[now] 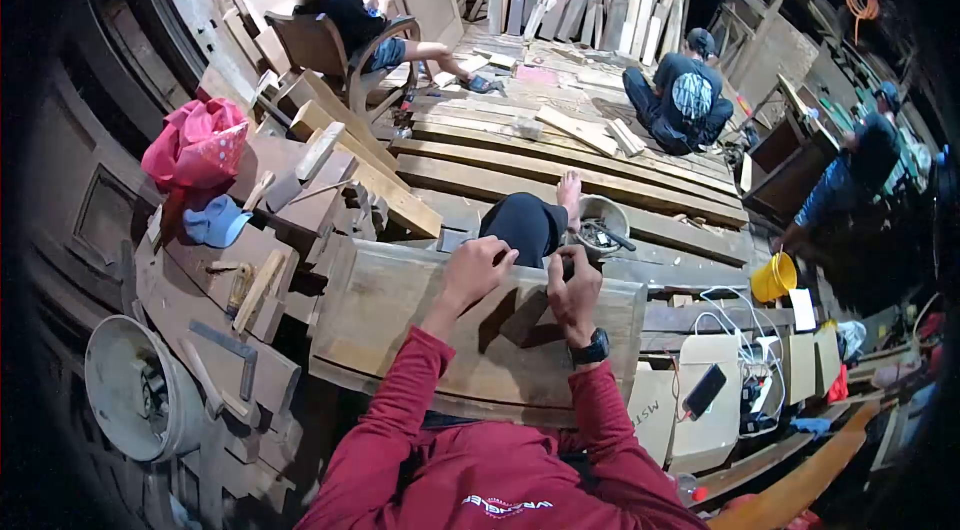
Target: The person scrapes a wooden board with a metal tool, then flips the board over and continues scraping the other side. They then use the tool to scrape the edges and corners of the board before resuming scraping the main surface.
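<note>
Head view. Panel (395, 315): one, brown wood, lying across the front of the seated worker, moulded along its edges. By my judgement stiff, fairly heavy, smooth enough to slide a little, its thin edges the part most easily dented; best taken by both short ends, palms under.

Left hand (478, 272): above the panel's far edge, fingers curled in towards the thumb; whether anything is pinched there, I can't tell.

Right hand (575, 295): over the panel, right of its middle, watch (590, 347) at the wrist. Fingers bent, a dark patch between them; thing or shadow, I can't tell. The blocky dark shape on the panel beside this hand is equally unclear.

Beyond the panel: a bare foot (569, 198); a tub (617, 220) with tools; beams (570, 170); a person (690, 95) sitting on the floor; another in a chair (312, 40), farther off to the left.

Left of the panel: square (225, 348), bucket (185, 435), cap (217, 220), pink bundle (190, 145).

Right of the panel: phone (705, 392) on cardboard (700, 445), white cables (735, 305), yellow pail (770, 280).
</note>
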A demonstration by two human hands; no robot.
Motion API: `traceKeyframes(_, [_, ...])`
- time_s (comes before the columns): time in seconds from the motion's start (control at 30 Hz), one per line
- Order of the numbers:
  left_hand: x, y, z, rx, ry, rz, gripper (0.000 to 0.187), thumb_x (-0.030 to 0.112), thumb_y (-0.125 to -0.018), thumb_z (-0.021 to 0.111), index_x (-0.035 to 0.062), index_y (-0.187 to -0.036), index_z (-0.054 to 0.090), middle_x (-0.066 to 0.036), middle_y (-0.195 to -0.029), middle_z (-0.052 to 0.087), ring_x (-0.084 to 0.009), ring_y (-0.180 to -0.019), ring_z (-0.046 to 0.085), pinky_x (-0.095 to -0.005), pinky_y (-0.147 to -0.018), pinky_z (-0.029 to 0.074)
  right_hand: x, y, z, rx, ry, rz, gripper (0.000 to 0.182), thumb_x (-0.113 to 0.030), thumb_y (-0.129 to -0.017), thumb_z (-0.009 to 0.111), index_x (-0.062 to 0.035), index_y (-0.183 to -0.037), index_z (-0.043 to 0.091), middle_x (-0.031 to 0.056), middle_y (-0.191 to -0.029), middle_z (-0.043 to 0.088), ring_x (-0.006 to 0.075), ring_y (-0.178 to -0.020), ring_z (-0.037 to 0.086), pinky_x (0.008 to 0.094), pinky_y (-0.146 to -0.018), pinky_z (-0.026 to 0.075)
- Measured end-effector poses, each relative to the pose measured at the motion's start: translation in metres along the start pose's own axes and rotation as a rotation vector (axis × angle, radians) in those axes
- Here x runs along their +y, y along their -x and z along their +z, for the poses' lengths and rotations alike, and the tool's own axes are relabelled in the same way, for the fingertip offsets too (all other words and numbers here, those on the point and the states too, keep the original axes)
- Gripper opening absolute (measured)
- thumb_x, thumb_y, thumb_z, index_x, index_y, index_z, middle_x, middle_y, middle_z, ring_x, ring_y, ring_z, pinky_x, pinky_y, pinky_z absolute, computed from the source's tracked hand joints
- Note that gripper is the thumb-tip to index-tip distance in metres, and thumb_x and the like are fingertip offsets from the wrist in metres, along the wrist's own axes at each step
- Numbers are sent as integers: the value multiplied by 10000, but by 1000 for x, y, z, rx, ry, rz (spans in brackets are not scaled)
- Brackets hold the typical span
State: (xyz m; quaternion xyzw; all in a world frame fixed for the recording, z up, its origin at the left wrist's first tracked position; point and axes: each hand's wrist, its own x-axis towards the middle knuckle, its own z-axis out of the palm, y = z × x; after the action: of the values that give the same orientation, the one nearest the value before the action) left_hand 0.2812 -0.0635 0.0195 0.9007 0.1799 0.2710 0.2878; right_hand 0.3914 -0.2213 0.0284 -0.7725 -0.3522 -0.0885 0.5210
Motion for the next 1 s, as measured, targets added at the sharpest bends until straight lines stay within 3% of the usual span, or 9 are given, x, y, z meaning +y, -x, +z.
traceKeyframes(0.13, [-6, -2, 6, 4, 11, 21, 262, 305, -954, 686, 51, -912, 737, -143, -910, 718, -372, -842, 694, -454, -750, 552, -9, 27, -7, -375, 1, -356, 270, -163, -855, 735, -54, -1086, 648, 177, -892, 684, 356, -781, 680, 434, -684, 533])
traceKeyframes(0.37, [2, -3, 1, 4, -17, -32, 256, 287, -944, 701, 37, -899, 731, -156, -889, 724, -369, -842, 702, -458, -743, 552, -3, 12, -10, 14, -59, 188, 364, -160, -886, 724, -40, -1191, 567, 186, -846, 643, 338, -687, 631, 417, -643, 510])
traceKeyframes(0.5, [-5, -4, 7, 13, -9, 2, 242, 285, -940, 703, 47, -914, 734, -158, -905, 723, -370, -839, 701, -460, -752, 550, -12, 30, -13, -320, 8, -365, 447, -165, -864, 749, -70, -1263, 570, 171, -832, 656, 280, -728, 686, 422, -631, 517])
traceKeyframes(0.6, [-3, -2, 6, 14, -2, 3, 246, 292, -942, 701, 50, -920, 735, -158, -911, 722, -371, -838, 700, -457, -756, 551, -13, 22, -17, -303, -143, 130, 385, -133, -862, 728, -65, -1207, 572, 144, -867, 639, 283, -770, 638, 401, -709, 506])
traceKeyframes(0.67, [0, 2, 5, 24, -39, -17, 249, 294, -945, 696, 50, -911, 730, -156, -911, 721, -375, -844, 697, -461, -756, 551, -7, 14, -10, -16, -164, 283, 352, -119, -873, 722, -29, -1184, 583, 163, -888, 662, 282, -708, 632, 387, -667, 522])
traceKeyframes(0.73, [2, -2, 5, 22, -50, -22, 249, 292, -947, 692, 50, -903, 726, -156, -908, 719, -376, -846, 695, -464, -753, 551, 1, 26, -1, 130, -122, 126, 357, -167, -879, 724, -47, -1187, 592, 185, -914, 672, 314, -745, 672, 423, -675, 528])
traceKeyframes(0.87, [1, -4, 11, -10, -60, -19, 261, 309, -962, 658, 61, -894, 704, -150, -913, 693, -377, -866, 684, -477, -745, 550, -12, 40, -10, -494, -21, -79, 384, -193, -858, 748, -86, -1198, 607, 205, -953, 667, 392, -826, 678, 452, -733, 533])
traceKeyframes(0.97, [3, 0, 12, 23, -88, 6, 252, 303, -968, 647, 68, -891, 692, -154, -903, 679, -391, -851, 679, -491, -730, 550, -7, 23, 5, -74, -188, -6, 307, -112, -886, 700, -21, -1162, 601, 196, -987, 668, 309, -858, 678, 412, -782, 535])
traceKeyframes(1.0, [6, 1, 11, 18, -93, 3, 247, 301, -969, 645, 68, -899, 690, -155, -911, 678, -397, -843, 678, -497, -723, 550, -13, 19, 5, -24, -213, 308, 304, -108, -892, 698, 5, -1153, 590, 187, -992, 669, 262, -852, 667, 389, -763, 535])
